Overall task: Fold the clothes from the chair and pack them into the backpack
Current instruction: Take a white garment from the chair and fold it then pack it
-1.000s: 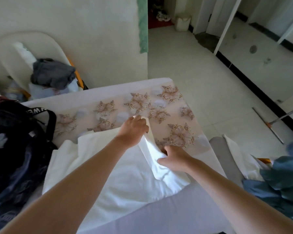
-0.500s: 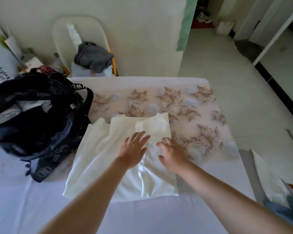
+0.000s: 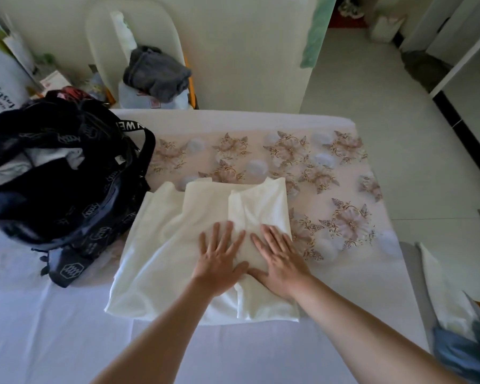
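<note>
1. Black backpack (image 3: pixel 67 184) sits at the far left on the bed (image 3: pixel 53 328). Its mouth gapes, with pale cloth showing inside. Its near right side touches the left edge of the white garment (image 3: pixel 164 259).
2. Behind the backpack, against the wall, a pale chair (image 3: pixel 103 37) carries a bundle of grey clothes (image 3: pixel 155 73).
3. The white garment lies spread on the bed straight in front of me, its right side folded over into a narrow panel.
4. My left hand (image 3: pixel 219 261) lies flat on the garment, fingers straight and spread, gripping nothing. It presses just left of the panel's edge.
5. My right hand (image 3: pixel 281 259) lies flat on the folded panel itself, fingers straight, gripping nothing. Its thumb almost meets my left thumb.
6. A floral runner (image 3: pixel 330 176) crosses the bed beyond and to the right of the garment, whose far edge lies over it.
7. Blue clothes (image 3: pixel 466 353) are heaped at the lower right, well apart from both hands.
</note>
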A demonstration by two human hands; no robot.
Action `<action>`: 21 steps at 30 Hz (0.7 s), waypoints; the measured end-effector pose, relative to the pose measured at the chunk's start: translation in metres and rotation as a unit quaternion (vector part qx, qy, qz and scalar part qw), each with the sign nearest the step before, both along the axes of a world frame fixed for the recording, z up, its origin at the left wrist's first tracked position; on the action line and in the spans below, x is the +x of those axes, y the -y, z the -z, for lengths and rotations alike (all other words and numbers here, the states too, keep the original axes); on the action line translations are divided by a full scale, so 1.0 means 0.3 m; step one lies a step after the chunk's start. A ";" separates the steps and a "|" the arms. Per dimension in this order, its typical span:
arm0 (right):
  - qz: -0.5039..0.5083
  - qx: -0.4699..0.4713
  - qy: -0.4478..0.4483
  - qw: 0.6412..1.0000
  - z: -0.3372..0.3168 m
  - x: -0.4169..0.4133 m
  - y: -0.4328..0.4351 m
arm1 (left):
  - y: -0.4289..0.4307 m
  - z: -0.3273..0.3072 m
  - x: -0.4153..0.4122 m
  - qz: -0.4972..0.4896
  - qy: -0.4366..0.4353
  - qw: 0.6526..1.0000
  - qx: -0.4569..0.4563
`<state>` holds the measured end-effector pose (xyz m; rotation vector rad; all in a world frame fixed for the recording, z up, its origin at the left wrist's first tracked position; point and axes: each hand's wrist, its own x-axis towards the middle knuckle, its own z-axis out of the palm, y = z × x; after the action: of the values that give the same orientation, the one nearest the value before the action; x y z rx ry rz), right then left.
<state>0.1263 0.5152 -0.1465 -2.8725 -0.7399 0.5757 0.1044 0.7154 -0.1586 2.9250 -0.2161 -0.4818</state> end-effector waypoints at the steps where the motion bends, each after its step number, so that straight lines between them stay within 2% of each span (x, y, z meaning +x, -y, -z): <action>1: 0.003 0.003 -0.002 1.000 -0.003 0.005 0.033 | 0.029 -0.005 0.004 0.004 0.001 1.000 0.000; 8: 0.033 -0.077 -0.042 0.996 -0.071 0.024 0.322 | 0.297 -0.047 0.031 0.065 -0.022 0.997 -0.025; 11: 0.051 -0.069 -0.055 0.995 -0.110 0.011 0.368 | 0.329 -0.060 0.013 0.081 -0.018 0.995 -0.047; 16: 0.060 -0.027 -0.011 0.998 -0.166 0.015 0.257 | 0.236 -0.115 -0.037 0.005 0.023 0.992 -0.123; 19: 0.028 0.023 0.020 0.999 -0.177 -0.011 0.123 | 0.104 -0.144 -0.104 -0.082 0.087 0.982 -0.144; 21: 0.004 0.054 0.004 0.999 -0.188 -0.038 0.019 | 0.011 -0.159 -0.161 -0.152 0.112 0.970 -0.153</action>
<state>0.1150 0.5096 -0.0902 -2.7787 -0.7370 0.5085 0.0560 0.7122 -0.1109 2.6349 0.1215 -0.0626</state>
